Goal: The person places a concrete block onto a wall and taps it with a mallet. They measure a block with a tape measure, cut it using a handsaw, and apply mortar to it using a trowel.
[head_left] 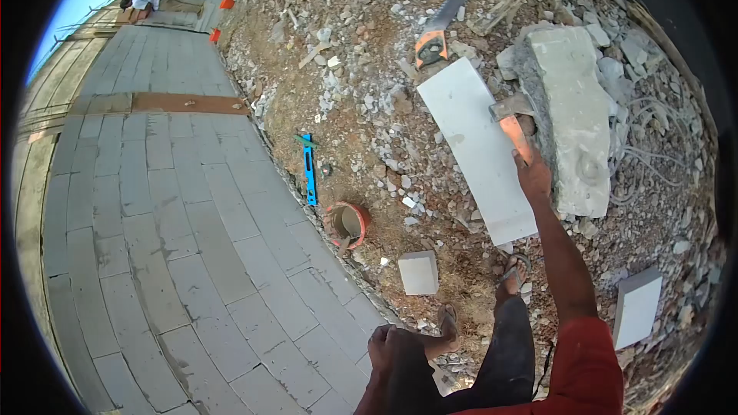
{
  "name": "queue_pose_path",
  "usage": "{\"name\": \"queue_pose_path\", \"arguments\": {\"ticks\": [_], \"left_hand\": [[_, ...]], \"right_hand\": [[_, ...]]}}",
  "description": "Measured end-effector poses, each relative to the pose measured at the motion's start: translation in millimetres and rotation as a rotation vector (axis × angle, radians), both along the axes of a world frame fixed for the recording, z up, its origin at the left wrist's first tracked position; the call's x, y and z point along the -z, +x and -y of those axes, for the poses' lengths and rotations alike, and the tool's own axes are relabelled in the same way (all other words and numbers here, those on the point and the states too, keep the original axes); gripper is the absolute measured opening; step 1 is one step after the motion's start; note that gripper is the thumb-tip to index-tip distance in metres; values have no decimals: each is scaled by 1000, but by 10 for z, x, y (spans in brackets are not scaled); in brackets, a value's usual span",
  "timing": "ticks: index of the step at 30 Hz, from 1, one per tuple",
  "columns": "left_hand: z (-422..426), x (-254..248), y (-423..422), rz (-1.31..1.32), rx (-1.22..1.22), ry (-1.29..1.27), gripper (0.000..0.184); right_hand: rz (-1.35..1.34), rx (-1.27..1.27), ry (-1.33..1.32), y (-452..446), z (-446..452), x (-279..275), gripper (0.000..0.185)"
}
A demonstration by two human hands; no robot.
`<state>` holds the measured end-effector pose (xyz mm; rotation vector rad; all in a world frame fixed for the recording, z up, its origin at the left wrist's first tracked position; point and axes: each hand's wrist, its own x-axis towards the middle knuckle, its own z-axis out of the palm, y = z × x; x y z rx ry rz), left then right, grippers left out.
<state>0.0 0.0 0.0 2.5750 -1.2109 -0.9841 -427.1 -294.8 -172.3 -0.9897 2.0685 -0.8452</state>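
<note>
Nearest, at the lower centre of the frame, we note our left hand by the dark trousers, fingers curled; we cannot tell whether it grips anything. Our right hand, right of centre, is wrapped round the handle of an orange-handled tool, whose metal head lies over the right edge of the long white block. The block slants across the centre right, beside a rough concrete slab.

Handling, our judgement: a firm, well-balanced grip, the block bedded evenly on the rubble, and the head kept away from the sandalled foot near the block's lower end. Short, controlled movements suit so plain and probably brittle a piece.

Farther out: a small block at lower centre, another block at lower right, a bucket and a blue level left of centre, a handsaw at upper centre. Grey blockwork fills the left; a person bends at the upper left.

Hard to make out: whether the tool head touches the block or hovers, its exact type, and the bucket's contents. Black lens edges cut off the corners; the left palm is hidden.
</note>
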Motion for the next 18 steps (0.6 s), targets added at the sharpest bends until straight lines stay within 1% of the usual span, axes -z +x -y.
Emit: {"name": "queue_pose_path", "arguments": {"ticks": [1, 2, 3, 4, 5, 7, 8, 9, 10, 11, 12, 13, 14, 15, 16, 17, 18], "left_hand": [[270, -142, -252, -56, 16, 153, 34], [427, -61, -170, -134, -2, 73, 29], [567, -59, -356, -34, -5, 40, 29], [733, -41, -292, -52, 76, 63, 29], [885, 191, -378, -108, 151, 82, 29], [1249, 651, -553, -258, 379, 30, 31], [1421, 915, -548, -252, 439, 60, 32], [1601, 1209, -552, -254, 509, 95, 33], [1818, 1467, -599, -270, 588, 63, 36], [2049, 1742, -654, -342, 574, 116, 37], [2310, 1746, -876, -347, 596, 162, 38], [2538, 2081, -836, -310, 536, 308, 38], [2789, 1962, -1074, -329, 710, 184, 44], [3028, 1990, -1191, -248, 851, 100, 53], [3322, 2021, -1331, -227, 855, 136, 59], [3613, 1981, -1457, -204, 887, 121, 62], [3897, 1971, -1557, -191, 923, 43, 67]], "right_hand": [[-99, 63, 94, -393, -466, -123, 61], [-269, 119, 136, -437, -521, -240, 58], [-266, 192, -73, -472, -468, 439, 56], [-288, 213, -75, -491, -442, 400, 55], [-347, 224, -84, -715, -389, 347, 55], [-670, 237, -280, -1176, -269, 729, 54], [-676, 236, -134, -1284, -220, 839, 39], [-707, 229, -98, -1286, -227, 910, 37], [-748, 238, -59, -1285, -202, 948, 36], [-752, 250, -25, -1331, -181, 958, 37], [-745, 257, 17, -1271, -233, 923, 38], [-746, 263, 69, -1194, -290, 768, 38], [-797, 316, -48, -1108, -345, 594, 41], [-850, 368, -169, -1053, -484, 535, 44], [-848, 374, -134, -934, -718, 523, 44], [-612, 491, -141, -691, -1013, 454, 44], [-373, 610, -153, -439, -1281, 412, 46]]}}
